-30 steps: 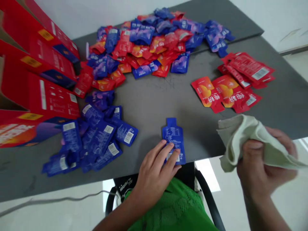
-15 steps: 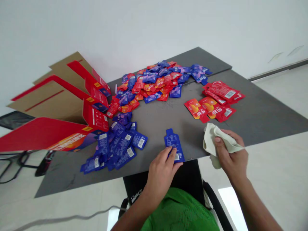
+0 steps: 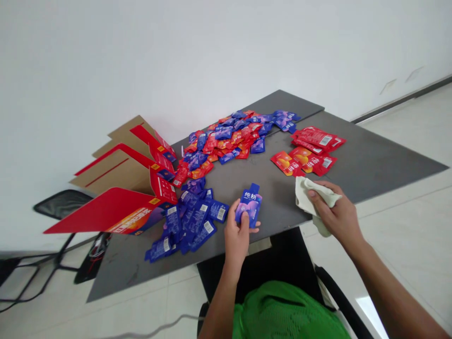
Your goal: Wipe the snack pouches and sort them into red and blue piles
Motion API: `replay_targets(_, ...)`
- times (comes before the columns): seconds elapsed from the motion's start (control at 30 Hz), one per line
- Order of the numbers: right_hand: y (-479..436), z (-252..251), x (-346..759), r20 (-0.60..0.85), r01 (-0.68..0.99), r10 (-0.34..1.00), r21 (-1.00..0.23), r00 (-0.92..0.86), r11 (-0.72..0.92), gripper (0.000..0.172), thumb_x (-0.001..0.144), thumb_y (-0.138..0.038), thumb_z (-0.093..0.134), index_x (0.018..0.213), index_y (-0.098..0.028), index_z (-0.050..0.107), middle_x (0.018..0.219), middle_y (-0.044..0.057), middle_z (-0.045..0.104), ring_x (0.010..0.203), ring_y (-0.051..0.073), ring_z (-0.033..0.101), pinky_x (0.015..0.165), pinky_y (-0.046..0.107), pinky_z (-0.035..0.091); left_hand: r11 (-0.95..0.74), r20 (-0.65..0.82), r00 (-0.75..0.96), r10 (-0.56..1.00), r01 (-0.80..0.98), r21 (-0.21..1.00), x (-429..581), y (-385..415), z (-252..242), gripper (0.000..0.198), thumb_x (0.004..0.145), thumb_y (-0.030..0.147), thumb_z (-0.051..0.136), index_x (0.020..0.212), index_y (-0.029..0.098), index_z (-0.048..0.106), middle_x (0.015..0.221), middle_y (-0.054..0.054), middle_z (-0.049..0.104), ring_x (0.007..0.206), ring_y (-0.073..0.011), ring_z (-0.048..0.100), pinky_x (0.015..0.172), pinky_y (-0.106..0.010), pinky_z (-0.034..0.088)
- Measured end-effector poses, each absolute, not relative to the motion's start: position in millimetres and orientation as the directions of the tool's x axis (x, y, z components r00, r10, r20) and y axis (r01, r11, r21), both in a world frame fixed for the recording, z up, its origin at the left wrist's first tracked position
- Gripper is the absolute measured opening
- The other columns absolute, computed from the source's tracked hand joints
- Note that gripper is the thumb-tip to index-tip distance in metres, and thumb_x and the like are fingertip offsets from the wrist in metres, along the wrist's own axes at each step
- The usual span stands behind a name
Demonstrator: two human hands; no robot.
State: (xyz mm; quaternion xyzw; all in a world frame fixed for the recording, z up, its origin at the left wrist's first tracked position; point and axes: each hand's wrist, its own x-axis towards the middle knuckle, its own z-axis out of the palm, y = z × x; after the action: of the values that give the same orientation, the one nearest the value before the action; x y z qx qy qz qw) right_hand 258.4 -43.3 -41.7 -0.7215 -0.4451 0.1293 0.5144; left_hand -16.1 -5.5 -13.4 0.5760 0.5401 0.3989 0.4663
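My left hand grips a blue pouch by its lower end, front face with white print turned up, just above the grey table near its front edge. My right hand is closed on a pale cloth that rests at the table's front edge, right of the pouch. A heap of blue pouches lies to the left of my left hand. A group of red pouches lies beyond my right hand.
A large mixed heap of red and blue pouches covers the back of the table. Open red cartons lie at the left end. A black chair stands left of the table, and another chair under me.
My left hand has lifted the blue pouch off the table and turned it face up. The right hand with the cloth came to rest on the table edge. The camera has tilted up and back.
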Motion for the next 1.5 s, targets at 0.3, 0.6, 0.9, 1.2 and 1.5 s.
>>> replay_targets(0.3, -42, -37, 258, 0.243, 0.529, 0.786, -0.839, 0.568, -0.123, 0.057, 0.092, -0.072, 0.064, 0.124, -0.026, 0.073, 0.112, 0.012, 0.078, 0.098, 0.035, 0.076, 0.086, 0.049, 0.06, -0.353, 0.167, 0.324, 0.931, 0.683, 0.64, -37, -29, -10, 0.045, 0.11, 0.044, 0.053, 0.149, 0.023, 0.061, 0.146, -0.017, 0.058, 0.135, -0.0315, 0.062, 0.112, -0.055, 0.055)
replay_targets(0.6, -12, -5, 249, 0.342, 0.674, 0.871, -0.739, 0.352, 0.017, 0.05, 0.095, -0.066, 0.064, 0.124, -0.026, 0.072, 0.111, 0.012, 0.079, 0.098, 0.035, 0.076, 0.084, 0.048, 0.06, -0.63, 0.321, 0.548, 0.772, 0.727, 0.274, -43, -65, -19, 0.049, 0.101, 0.03, 0.071, 0.147, 0.018, 0.061, 0.154, -0.017, 0.057, 0.14, -0.034, 0.056, 0.114, -0.054, 0.055)
replay_targets(0.9, 24, -14, 176, 0.351, 0.528, 0.691, -0.457, -0.632, 0.716, 0.046, 0.095, -0.019, 0.068, 0.14, -0.027, 0.063, 0.131, 0.011, 0.073, 0.122, 0.029, 0.067, 0.105, 0.049, 0.056, -0.678, 0.396, 0.564, 0.725, 0.686, 0.266, -45, -56, -39, 0.023, 0.102, 0.017, 0.068, 0.124, 0.016, 0.074, 0.119, -0.01, 0.078, 0.116, -0.0262, 0.074, 0.103, -0.043, 0.062)
replay_targets(1.2, 116, -15, 198, 0.292, 0.717, 0.771, -0.288, -0.566, 0.635, 0.036, 0.104, -0.033, 0.059, 0.136, -0.017, 0.064, 0.132, 0.017, 0.072, 0.12, 0.034, 0.064, 0.104, 0.052, 0.053, -0.709, 0.43, 0.576, 0.695, 0.646, 0.283, -50, -51, -42, 0.03, 0.107, 0.01, 0.056, 0.132, 0.017, 0.072, 0.136, -0.007, 0.076, 0.129, -0.0215, 0.071, 0.104, -0.037, 0.063)
replay_targets(1.5, 28, 10, 183, 0.394, 0.551, 0.676, -0.392, -0.623, 0.737, 0.047, 0.101, -0.029, 0.065, 0.147, -0.026, 0.057, 0.135, 0.011, 0.071, 0.122, 0.029, 0.065, 0.104, 0.047, 0.055, -0.676, 0.39, 0.558, 0.733, 0.667, 0.315, -46, -52, -35, 0.015, 0.103, 0.01, 0.064, 0.108, 0.016, 0.077, 0.109, -0.007, 0.083, 0.106, -0.0237, 0.079, 0.096, -0.038, 0.064)
